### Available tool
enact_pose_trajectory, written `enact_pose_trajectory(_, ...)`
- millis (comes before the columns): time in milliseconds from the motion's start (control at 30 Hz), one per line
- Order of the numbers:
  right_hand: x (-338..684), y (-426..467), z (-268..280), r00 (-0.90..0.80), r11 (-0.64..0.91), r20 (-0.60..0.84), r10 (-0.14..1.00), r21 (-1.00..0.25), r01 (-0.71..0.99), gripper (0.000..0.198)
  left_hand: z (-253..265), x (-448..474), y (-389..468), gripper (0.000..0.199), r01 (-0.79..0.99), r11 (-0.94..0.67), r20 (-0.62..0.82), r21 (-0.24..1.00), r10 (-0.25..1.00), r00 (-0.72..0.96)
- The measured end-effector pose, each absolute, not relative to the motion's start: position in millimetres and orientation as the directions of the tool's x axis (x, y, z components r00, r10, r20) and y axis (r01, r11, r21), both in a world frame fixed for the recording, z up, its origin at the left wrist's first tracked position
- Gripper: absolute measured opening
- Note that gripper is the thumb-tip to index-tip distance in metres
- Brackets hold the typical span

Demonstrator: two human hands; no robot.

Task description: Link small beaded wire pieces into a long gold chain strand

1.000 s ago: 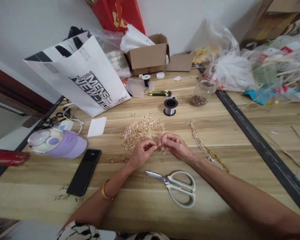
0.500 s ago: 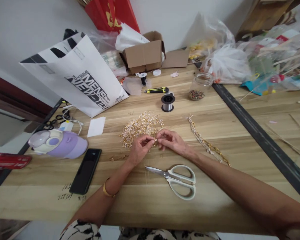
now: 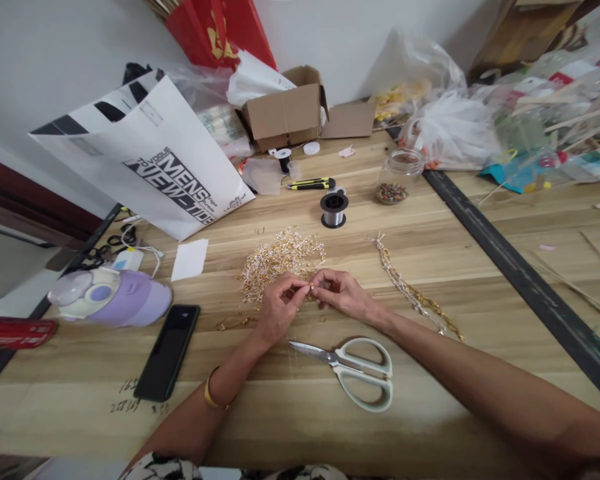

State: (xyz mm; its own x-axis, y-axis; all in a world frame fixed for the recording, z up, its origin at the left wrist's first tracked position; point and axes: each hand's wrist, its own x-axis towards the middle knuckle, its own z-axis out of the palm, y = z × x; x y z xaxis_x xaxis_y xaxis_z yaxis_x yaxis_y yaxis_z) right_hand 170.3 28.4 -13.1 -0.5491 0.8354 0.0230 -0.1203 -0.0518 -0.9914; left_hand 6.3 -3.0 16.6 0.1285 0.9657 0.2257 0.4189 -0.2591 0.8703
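My left hand point(image 3: 283, 303) pinches a tiny gold-coloured piece point(image 3: 311, 286) between thumb and fingertips. Opposite it, my right hand point(image 3: 341, 292) is closed in a pinch on the same piece; its exact kind is too small to make out. Just behind both hands lies a loose pile of gold and clear beads point(image 3: 275, 260), partly covered by my fingers. Scissors point(image 3: 350, 370) with white handles rest on the table in front of my hands, blades pointing left. A small gold ring point(image 3: 323, 319) lies just below my right fingers, and a few gold bits point(image 3: 235, 324) lie left of my left hand.
Behind the pile stand a wire spool point(image 3: 334, 210), a yellow-black cutter knife point(image 3: 311, 184) and a glass jar point(image 3: 399, 177) of beads. Bead strands point(image 3: 405, 287) lie to the right. A phone point(image 3: 167, 352), a purple bottle point(image 3: 115, 297) and a white paper bag point(image 3: 155, 157) occupy the left.
Both hands stay together at the small gold piece, with my right fingers slightly shifted. The whole view has tilted a little, so the table things sit slightly lower and further left.
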Motion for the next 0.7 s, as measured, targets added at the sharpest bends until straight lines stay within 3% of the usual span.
enact_pose_trajectory(167, 171.1, 29.9, -12.5, -0.515, -0.097, -0.001, 0.857, -0.983, -0.159, 0.025, 20.0, 1.8, 1.1, 0.012, 0.304, -0.147, 0.111, 0.941, 0.985, 0.131)
enact_pose_trajectory(367, 172.1, 30.0, -8.8, -0.531, -0.092, 0.012, 0.847, -0.981, -0.168, 0.024, 16.4, -7.3, 3.8, 0.016, 0.111, 0.142, -0.159, 0.984, 0.974, 0.161)
enact_pose_trajectory(533, 171.7, 30.1, -9.8, -0.523, -0.087, 0.001, 0.853, -0.986, -0.143, 0.025, 15.1, -10.7, 4.4, 0.017, 0.055, 0.174, -0.182, 0.983, 0.96, 0.212)
enact_pose_trajectory(700, 172.2, 31.5, -13.9, -0.52, -0.079, -0.003, 0.854, -0.989, -0.125, 0.026, 22.4, -8.9, 4.7, 0.019, 0.171, 0.165, -0.194, 0.971, 0.965, 0.173)
